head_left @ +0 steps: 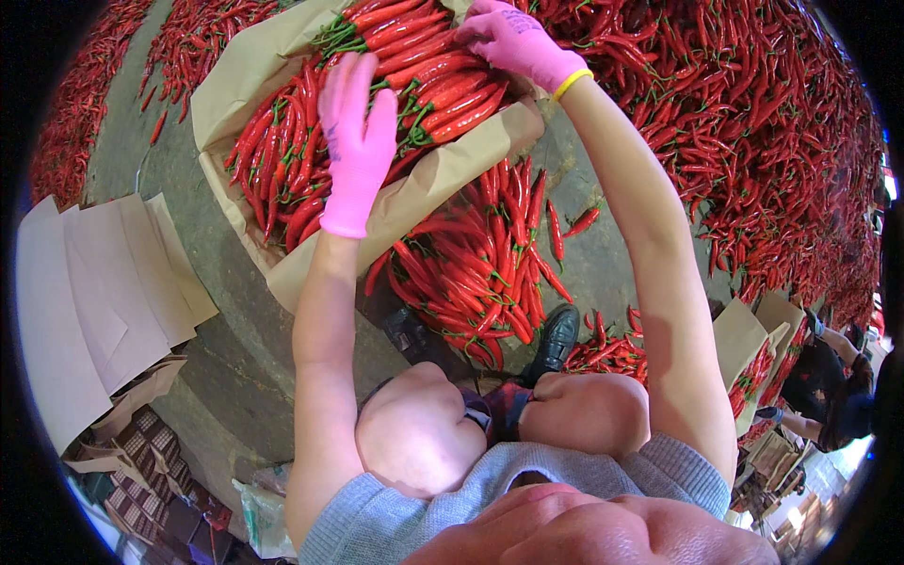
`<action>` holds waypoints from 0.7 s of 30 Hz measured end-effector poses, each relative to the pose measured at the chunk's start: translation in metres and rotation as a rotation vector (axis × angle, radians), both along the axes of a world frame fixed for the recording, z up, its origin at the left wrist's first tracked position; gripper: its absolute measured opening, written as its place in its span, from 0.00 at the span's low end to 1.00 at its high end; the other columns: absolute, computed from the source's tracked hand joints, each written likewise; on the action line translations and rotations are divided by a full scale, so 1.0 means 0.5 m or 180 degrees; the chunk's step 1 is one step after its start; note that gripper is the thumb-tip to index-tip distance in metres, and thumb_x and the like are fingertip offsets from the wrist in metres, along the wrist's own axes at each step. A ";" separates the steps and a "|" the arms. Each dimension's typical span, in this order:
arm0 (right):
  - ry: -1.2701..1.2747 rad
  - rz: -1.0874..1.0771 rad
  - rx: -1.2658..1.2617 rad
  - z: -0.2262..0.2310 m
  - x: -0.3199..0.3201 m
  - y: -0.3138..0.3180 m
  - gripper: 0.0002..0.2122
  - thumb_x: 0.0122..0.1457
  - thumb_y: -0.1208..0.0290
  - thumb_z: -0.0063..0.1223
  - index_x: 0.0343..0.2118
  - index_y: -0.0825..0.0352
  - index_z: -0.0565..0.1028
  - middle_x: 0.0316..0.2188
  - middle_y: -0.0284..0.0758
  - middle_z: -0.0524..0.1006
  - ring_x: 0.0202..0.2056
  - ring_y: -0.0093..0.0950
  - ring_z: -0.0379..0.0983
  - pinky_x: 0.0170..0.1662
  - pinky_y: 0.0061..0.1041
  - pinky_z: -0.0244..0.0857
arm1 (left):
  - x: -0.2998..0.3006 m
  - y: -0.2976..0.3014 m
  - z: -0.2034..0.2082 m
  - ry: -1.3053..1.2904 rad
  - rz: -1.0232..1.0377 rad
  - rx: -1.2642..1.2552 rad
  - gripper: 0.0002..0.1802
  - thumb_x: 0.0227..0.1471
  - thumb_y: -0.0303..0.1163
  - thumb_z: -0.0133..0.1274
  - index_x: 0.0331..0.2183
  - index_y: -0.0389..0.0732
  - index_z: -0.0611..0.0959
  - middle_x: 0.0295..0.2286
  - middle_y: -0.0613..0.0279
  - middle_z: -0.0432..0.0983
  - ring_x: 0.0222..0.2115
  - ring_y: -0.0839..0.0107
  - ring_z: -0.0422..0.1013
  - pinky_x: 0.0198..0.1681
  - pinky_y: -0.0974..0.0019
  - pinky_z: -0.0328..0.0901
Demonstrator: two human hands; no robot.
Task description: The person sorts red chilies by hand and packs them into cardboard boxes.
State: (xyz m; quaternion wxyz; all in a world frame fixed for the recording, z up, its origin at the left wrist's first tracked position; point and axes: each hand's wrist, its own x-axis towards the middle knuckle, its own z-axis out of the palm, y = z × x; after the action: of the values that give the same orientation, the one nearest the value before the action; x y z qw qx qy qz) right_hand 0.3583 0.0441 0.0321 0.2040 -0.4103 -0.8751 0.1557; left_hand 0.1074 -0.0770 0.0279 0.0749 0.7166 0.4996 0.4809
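Both my hands wear pink gloves and work over a box lined with brown paper (490,143). Inside it, red chili peppers (468,104) lie side by side in rows, with green stems at one end. My left hand (356,155) rests on the peppers around the box's middle, fingers stretched out and thumb apart, gripping nothing that I can see. At the far right end of the rows, my right hand (518,42) lies against the pepper tips with its fingers bent but apart. Some of its fingertips are near the picture's top edge.
A loose pile of chilies (471,273) lies between the box and my shoes (557,337). Large chili heaps (753,122) cover the floor at right and far left. Flat sheets of paper or cardboard (104,292) are stacked at left. Another person (829,386) crouches at far right.
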 end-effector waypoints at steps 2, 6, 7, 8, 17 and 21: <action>0.0353 0.0008 -0.0286 0.019 -0.012 -0.025 0.10 0.55 0.65 0.58 0.39 0.59 0.81 0.40 0.36 0.75 0.45 0.38 0.73 0.48 0.35 0.67 | -0.011 -0.030 0.030 -0.0345 0.0164 -0.0072 0.23 0.58 0.30 0.51 0.54 0.34 0.75 0.56 0.46 0.68 0.59 0.49 0.61 0.64 0.53 0.52; 0.0372 0.0259 -0.0504 0.011 -0.018 -0.058 0.14 0.55 0.70 0.59 0.44 0.64 0.78 0.40 0.39 0.76 0.40 0.38 0.75 0.45 0.33 0.68 | -0.064 -0.102 0.051 -0.0507 0.0278 -0.0378 0.24 0.58 0.26 0.50 0.56 0.33 0.72 0.59 0.48 0.64 0.62 0.55 0.58 0.66 0.56 0.50; 0.0606 0.0120 -0.0395 0.022 -0.008 -0.061 0.14 0.55 0.68 0.58 0.45 0.64 0.78 0.40 0.39 0.76 0.41 0.38 0.74 0.45 0.33 0.68 | -0.100 -0.127 0.045 -0.0191 0.0258 -0.0133 0.24 0.58 0.26 0.51 0.56 0.33 0.72 0.59 0.47 0.63 0.63 0.55 0.57 0.66 0.56 0.50; 0.0856 -0.0016 -0.0307 0.036 -0.002 -0.076 0.15 0.56 0.66 0.58 0.45 0.63 0.78 0.40 0.39 0.75 0.42 0.37 0.74 0.46 0.33 0.68 | -0.142 -0.156 0.052 0.0047 0.0581 -0.0275 0.25 0.59 0.28 0.51 0.57 0.33 0.71 0.60 0.46 0.62 0.62 0.55 0.57 0.66 0.56 0.50; 0.3056 -0.1174 -0.1226 -0.176 0.029 -0.188 0.27 0.61 0.56 0.50 0.60 0.65 0.66 0.57 0.49 0.68 0.58 0.44 0.65 0.60 0.38 0.60 | -0.367 -0.278 -0.047 -0.1208 0.1891 -0.2778 0.40 0.58 0.32 0.52 0.66 0.31 0.54 0.60 0.42 0.62 0.59 0.59 0.61 0.63 0.60 0.54; 0.3954 -0.1379 -0.1913 -0.127 0.024 -0.175 0.33 0.63 0.52 0.50 0.66 0.65 0.58 0.65 0.47 0.62 0.65 0.35 0.59 0.64 0.30 0.55 | -0.367 -0.301 -0.065 -0.0904 0.1934 -0.2049 0.35 0.58 0.29 0.50 0.63 0.29 0.58 0.57 0.42 0.64 0.50 0.61 0.68 0.56 0.62 0.63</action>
State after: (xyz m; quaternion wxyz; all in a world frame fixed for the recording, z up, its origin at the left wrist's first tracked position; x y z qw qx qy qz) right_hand 0.3704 -0.0436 -0.0316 0.5684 -0.4487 -0.4160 0.5501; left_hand -0.0759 -0.2277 -0.0048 0.2168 0.4051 0.7956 0.3948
